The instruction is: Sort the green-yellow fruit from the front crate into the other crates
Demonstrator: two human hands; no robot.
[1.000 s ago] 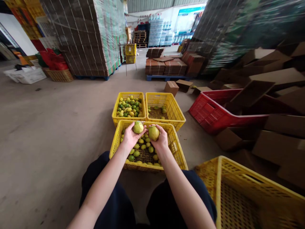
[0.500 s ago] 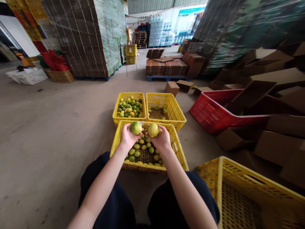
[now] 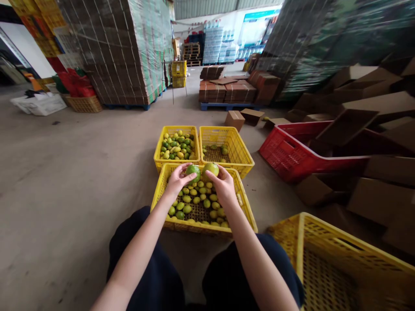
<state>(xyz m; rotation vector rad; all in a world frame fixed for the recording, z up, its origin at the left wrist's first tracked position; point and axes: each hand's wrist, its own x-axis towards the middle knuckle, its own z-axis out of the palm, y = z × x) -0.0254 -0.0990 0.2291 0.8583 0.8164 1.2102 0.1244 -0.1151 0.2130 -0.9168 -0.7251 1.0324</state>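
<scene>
My left hand (image 3: 177,178) is closed around a green fruit (image 3: 193,172), thumb on its near side. Beside it, my right hand (image 3: 223,183) grips a yellow-green fruit (image 3: 210,170). The two fruits are side by side above the near yellow crate (image 3: 244,207), where several green and yellow fruits (image 3: 187,209) lie on the perforated bottom. Behind it stand two more yellow crates: the left one (image 3: 158,149) is full of mixed green and yellow fruits, and the right one (image 3: 240,149) holds several at its bottom.
A yellow crate (image 3: 350,242) stands at the lower right. Beyond it are a red crate (image 3: 285,155) and a heap of cardboard boxes (image 3: 376,190). Farther back, flattened cartons (image 3: 240,93) lie on a blue pallet, between tall wrapped stacks.
Both fruits have been turned in my fingers, and my thumbs now lie across their near sides. The left fruit has moved slightly right, and both hands have rotated inward.
</scene>
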